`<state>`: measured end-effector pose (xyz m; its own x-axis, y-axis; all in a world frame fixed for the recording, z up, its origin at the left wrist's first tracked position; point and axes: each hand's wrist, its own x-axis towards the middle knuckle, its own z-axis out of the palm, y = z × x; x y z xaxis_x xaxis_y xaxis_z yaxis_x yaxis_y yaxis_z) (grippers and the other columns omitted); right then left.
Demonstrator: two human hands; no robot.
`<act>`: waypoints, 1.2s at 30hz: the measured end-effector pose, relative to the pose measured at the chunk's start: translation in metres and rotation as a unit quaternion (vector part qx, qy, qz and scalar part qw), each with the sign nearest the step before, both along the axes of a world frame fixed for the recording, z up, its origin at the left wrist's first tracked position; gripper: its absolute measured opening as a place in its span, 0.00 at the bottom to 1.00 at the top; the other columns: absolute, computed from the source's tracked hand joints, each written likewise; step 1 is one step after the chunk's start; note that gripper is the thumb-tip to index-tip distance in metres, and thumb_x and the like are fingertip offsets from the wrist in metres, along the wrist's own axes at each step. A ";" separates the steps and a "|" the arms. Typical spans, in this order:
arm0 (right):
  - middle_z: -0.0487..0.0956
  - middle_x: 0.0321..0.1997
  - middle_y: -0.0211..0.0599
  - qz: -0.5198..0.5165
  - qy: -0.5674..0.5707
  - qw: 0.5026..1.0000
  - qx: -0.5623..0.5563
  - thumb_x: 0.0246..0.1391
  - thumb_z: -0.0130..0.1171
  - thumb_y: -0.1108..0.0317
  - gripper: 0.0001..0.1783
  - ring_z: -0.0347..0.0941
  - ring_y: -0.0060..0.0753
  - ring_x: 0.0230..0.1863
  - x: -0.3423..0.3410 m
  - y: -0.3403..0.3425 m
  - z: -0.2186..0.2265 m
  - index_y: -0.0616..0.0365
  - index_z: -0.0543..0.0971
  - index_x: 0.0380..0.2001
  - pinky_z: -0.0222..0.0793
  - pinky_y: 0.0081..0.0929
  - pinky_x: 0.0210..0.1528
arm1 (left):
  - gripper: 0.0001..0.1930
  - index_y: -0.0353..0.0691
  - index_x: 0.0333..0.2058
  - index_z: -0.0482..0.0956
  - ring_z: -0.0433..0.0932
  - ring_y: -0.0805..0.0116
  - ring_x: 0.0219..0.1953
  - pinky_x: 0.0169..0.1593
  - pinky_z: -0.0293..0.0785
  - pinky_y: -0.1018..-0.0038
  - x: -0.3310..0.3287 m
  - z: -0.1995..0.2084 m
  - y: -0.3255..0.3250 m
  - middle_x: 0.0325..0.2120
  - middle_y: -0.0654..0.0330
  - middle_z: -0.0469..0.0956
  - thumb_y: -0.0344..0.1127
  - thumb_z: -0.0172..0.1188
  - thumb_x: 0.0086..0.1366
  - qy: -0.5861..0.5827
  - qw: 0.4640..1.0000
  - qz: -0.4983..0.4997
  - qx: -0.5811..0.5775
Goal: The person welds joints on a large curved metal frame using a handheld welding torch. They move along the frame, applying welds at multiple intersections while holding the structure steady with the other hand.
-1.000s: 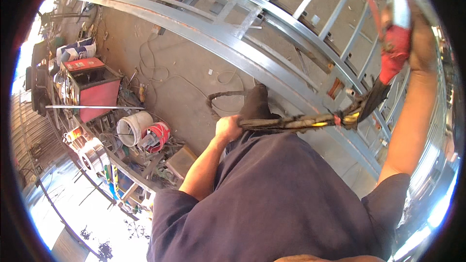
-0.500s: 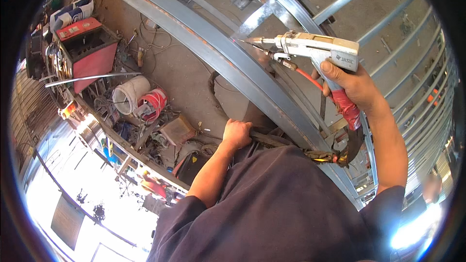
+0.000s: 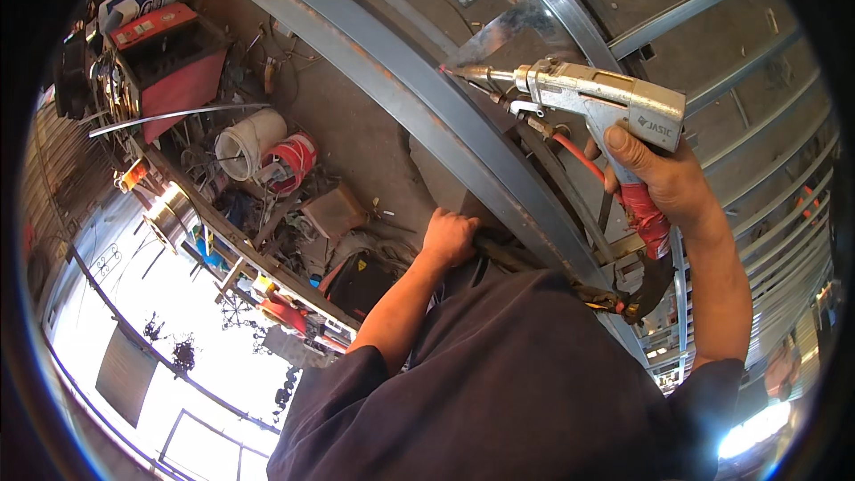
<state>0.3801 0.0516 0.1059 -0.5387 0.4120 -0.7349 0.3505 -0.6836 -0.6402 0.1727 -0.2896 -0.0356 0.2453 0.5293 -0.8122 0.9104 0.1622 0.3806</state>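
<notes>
Torch (image 3: 595,96) was down at the steel beam (image 3: 463,156), right hand (image 3: 666,176) clamped on its handle.
A second earlier it was raised, far right; now the nozzle (image 3: 488,73) pointed at the beam's far edge, couldn't tell if touching. Left hand (image 3: 451,237) stayed closed round the cable (image 3: 654,289), near-edge side.

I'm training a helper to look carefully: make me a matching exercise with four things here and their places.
1. torch
2. red bucket
3. cable
4. red box

A. beside the white bucket
B. at the upper left of the view
C. in the right hand
D. running from the torch's grip

Pairs: 1-C, 2-A, 3-D, 4-B
</notes>
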 end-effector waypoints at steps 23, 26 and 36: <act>0.85 0.51 0.36 -0.004 -0.243 0.953 0.183 0.64 0.72 0.55 0.34 0.80 0.26 0.44 0.080 -0.083 0.080 0.60 0.75 0.67 0.79 0.27 0.48 | 0.09 0.49 0.38 0.85 0.85 0.58 0.47 0.60 0.71 0.56 0.034 0.008 0.006 0.35 0.58 0.87 0.35 0.61 0.59 -0.003 0.999 0.018 0.029; 0.83 0.56 0.38 0.030 -0.243 0.953 0.180 0.64 0.72 0.55 0.38 0.79 0.28 0.53 0.070 -0.079 0.084 0.61 0.71 0.70 0.76 0.29 0.57 | 0.09 0.49 0.38 0.85 0.85 0.58 0.46 0.60 0.71 0.55 0.035 0.005 0.000 0.35 0.58 0.87 0.35 0.61 0.59 -0.006 0.999 0.034 0.032; 0.80 0.67 0.43 0.038 -0.198 0.945 0.258 0.64 0.72 0.56 0.37 0.76 0.33 0.65 0.062 -0.091 0.077 0.57 0.73 0.71 0.70 0.35 0.67 | 0.09 0.50 0.39 0.85 0.85 0.59 0.48 0.60 0.70 0.56 0.037 0.001 -0.006 0.36 0.59 0.88 0.35 0.58 0.62 -0.007 0.999 0.032 0.026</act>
<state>0.4425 -0.0393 0.1825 -0.3050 0.7416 -0.5975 0.6680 -0.2806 -0.6892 0.2094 -0.2955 -0.0348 0.2208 0.5851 -0.7804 0.8932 0.2001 0.4027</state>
